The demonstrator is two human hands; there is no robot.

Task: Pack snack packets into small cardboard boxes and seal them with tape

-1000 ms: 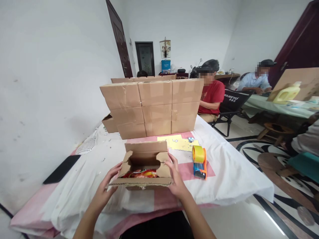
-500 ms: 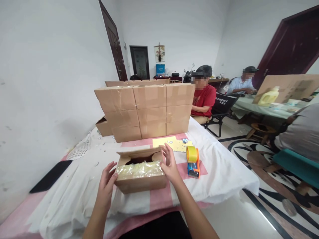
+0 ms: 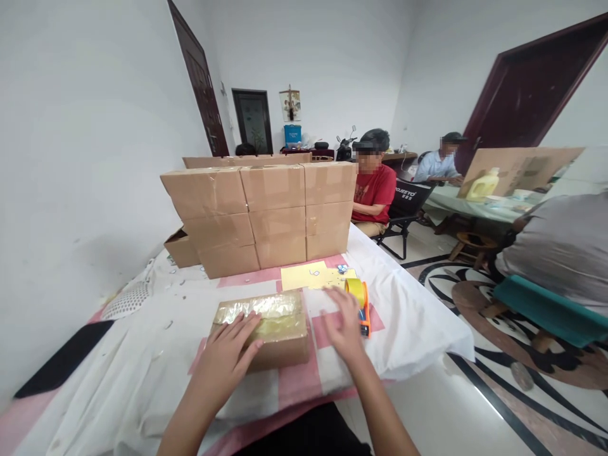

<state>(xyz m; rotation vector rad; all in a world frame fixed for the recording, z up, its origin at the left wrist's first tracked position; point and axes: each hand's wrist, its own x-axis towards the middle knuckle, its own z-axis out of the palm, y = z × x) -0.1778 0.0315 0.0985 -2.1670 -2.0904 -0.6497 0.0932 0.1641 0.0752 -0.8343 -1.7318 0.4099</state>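
Observation:
A small cardboard box point(image 3: 278, 323) lies closed on the table in front of me, its top covered in shiny old tape. My left hand point(image 3: 228, 358) rests flat on the box's near left top, fingers stretched out. My right hand point(image 3: 342, 323) hovers open just right of the box, fingers spread, close to an orange and blue tape dispenser point(image 3: 360, 301) with a yellow roll.
A wall of sealed cardboard boxes point(image 3: 266, 215) stands at the back of the white-and-pink covered table point(image 3: 403, 310). Yellow paper point(image 3: 304, 276) lies behind the small box. A black pad point(image 3: 61, 361) lies at left. Other people point(image 3: 375, 190) sit at right.
The box's flaps went from open, showing colourful contents, to closed flat. My left hand moved onto the top; my right hand left the box and shifted right toward the dispenser.

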